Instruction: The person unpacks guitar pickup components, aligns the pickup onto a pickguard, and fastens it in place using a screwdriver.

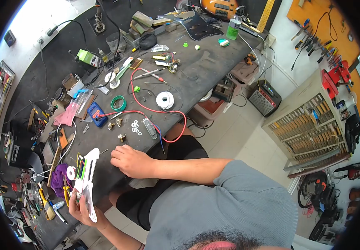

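the left hand (80,207) grasps a white plate (86,182) with coloured wires, at the counter's (105,179) near edge; the right hand (130,161) is curled beside it, any grip hidden. the step seems to be handling the wired plate; moving it likely calls for fingers clear of the wires. a purple cloth (58,180) crowds the far side, while bare surface separates plate and right hand.

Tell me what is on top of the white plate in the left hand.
Thin coloured wires show on the white plate. The left hand covers part of its near end, hiding anything beneath it; the side turned away cannot be seen either.
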{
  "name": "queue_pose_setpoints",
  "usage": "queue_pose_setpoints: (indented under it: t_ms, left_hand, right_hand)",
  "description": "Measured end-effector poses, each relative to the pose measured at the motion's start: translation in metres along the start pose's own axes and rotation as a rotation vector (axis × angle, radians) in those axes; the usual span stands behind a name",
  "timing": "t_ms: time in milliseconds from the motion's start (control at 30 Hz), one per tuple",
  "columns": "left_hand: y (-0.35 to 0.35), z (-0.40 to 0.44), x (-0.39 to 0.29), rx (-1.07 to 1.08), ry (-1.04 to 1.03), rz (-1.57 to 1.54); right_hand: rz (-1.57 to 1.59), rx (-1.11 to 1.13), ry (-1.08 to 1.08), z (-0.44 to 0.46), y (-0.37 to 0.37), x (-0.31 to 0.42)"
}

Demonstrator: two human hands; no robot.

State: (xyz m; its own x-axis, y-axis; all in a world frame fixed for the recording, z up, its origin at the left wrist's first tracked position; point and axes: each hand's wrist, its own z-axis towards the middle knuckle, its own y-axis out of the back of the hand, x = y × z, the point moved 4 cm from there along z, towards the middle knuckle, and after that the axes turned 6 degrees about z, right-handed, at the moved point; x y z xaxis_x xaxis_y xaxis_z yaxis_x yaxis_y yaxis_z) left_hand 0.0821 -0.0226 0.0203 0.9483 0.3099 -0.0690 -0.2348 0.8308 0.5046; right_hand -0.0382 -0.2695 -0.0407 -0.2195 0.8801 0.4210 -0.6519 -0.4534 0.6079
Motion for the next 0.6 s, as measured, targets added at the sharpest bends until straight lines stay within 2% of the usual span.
queue_pose_setpoints:
  t_ms: [333, 600]
  left_hand:
    - [0.005, 0.015, 0.0, 0.128, -0.088, -0.041]
    - [0.004, 0.023, -0.005, 0.202, -0.052, 0.013]
  right_hand:
    - [0.002, -0.008, 0.005, -0.003, 0.002, 0.0]
    - [0.011, -0.012, 0.007, -0.004, 0.001, 0.0]
